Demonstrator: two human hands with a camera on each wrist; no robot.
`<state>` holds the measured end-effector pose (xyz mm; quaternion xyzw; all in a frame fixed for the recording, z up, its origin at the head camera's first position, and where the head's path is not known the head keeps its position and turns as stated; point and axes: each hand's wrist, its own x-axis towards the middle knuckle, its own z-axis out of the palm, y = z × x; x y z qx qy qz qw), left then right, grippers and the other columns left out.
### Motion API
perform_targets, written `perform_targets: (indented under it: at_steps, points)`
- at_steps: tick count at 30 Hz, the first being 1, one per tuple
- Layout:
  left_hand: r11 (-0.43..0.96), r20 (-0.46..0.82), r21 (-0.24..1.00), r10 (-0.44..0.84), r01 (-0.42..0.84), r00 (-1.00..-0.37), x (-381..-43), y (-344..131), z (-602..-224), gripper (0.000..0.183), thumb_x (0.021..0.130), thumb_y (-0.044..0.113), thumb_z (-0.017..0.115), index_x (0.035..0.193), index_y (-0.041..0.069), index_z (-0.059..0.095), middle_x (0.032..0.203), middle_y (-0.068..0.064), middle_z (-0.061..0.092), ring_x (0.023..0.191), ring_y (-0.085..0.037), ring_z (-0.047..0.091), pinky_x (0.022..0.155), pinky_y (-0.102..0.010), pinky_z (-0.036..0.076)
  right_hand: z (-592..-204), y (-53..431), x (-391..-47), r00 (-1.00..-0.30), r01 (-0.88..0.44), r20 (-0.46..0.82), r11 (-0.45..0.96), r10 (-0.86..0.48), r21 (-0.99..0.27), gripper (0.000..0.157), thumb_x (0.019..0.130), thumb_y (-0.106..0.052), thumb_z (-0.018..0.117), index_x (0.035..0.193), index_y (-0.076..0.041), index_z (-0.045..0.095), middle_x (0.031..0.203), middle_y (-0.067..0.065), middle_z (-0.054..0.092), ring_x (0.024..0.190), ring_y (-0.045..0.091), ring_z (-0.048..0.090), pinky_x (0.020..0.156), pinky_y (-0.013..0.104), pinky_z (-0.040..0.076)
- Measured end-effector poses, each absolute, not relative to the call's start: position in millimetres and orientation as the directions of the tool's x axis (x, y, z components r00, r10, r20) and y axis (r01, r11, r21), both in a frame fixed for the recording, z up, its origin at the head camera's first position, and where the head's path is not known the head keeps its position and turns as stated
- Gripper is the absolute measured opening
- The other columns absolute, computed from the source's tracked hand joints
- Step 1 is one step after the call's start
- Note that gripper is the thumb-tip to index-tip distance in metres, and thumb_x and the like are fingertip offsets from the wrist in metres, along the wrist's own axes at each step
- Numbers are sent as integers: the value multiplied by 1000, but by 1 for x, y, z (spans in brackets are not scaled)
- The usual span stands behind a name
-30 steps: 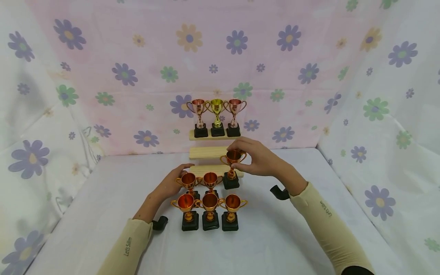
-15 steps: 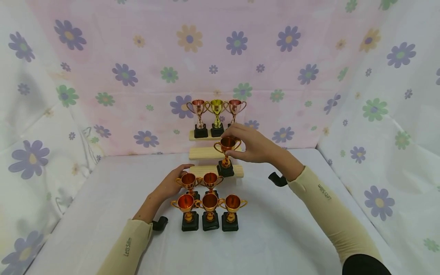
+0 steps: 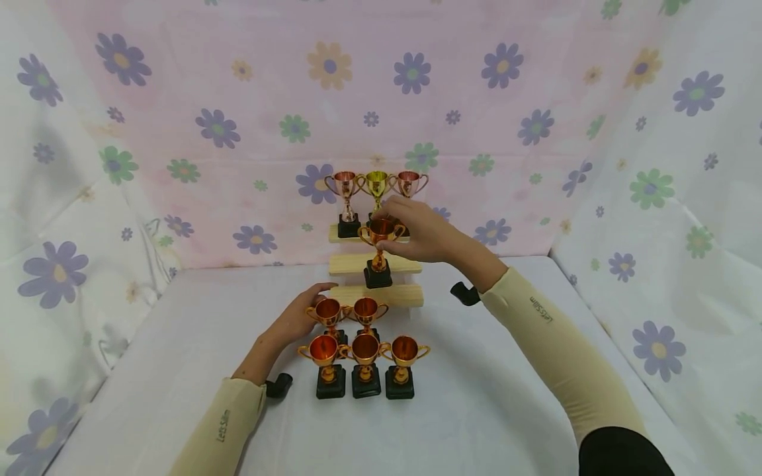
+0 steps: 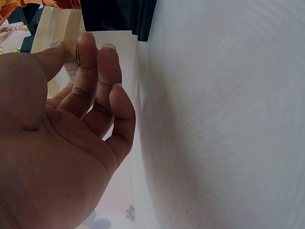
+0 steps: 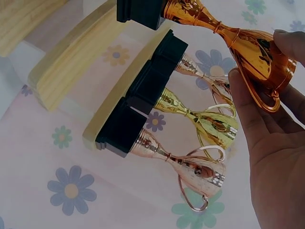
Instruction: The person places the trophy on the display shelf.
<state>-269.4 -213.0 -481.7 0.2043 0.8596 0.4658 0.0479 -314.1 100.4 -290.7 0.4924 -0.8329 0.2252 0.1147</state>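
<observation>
My right hand [image 3: 417, 228] holds a bronze trophy cup [image 3: 379, 264] by its bowl, thumb on one side and fingers on the other. The cup is upright, its black base in front of the middle step of the wooden display stand [image 3: 345, 264]; whether it touches the step I cannot tell. In the right wrist view the same trophy [image 5: 259, 57] is between thumb and fingers. My left hand [image 3: 297, 317] grips the left end of the lowest step; the left wrist view shows its thumb and curled fingers about the wood [image 4: 69, 36].
On the top step stand two rose-gold trophies [image 3: 347, 198] [image 5: 190, 174] with a gold trophy [image 5: 198, 119] between them. Several bronze trophies [image 3: 365, 357] stand in two rows before the stand on the white-covered table [image 3: 476, 410]. A flowered cloth [image 3: 250, 192] hangs close behind.
My right hand has raised the bronze trophy from beside the front row, moving it back and left to the stand's middle step. The left hand keeps its place on the lowest step.
</observation>
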Motion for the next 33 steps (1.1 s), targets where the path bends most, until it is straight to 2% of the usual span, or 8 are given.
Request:
perform_targets:
  at_steps: [11,19,24,33]
  points:
    - [480,98,827,392,294,-915,-271,-211,-481,66,95,-16,50,159,-1,40,100,-12,73,82,-20,61,78,-33,50,-289,83,-326,-555,-832,398,484,-731,-270,48,100,-29,76,140,-6,63,137,11,63,129,28,58,113,46,45]
    - [507,81,816,373,276,-924,-270,-213,-483,65,97,-13,49,159,1,40,102,-12,73,83,-18,61,79,-31,50,-295,68,-336,-603,-797,360,526,-712,-297,50,100,-30,75,142,-6,62,140,9,62,130,25,55,114,42,44]
    - [502,79,819,379,277,-922,-270,-214,-483,65,96,-14,47,159,1,41,101,-12,73,84,-20,62,80,-34,50,-297,59,-341,-611,-792,353,546,-709,-274,50,101,-31,74,142,-7,62,140,8,63,131,26,56,116,45,41]
    - [517,78,811,369,275,-926,-270,-213,-483,63,99,-12,51,159,2,41,105,-11,74,96,-21,69,95,-44,55,-302,46,-351,-634,-773,333,564,-698,-289,49,101,-32,73,142,-8,61,141,8,63,128,25,59,114,42,45]
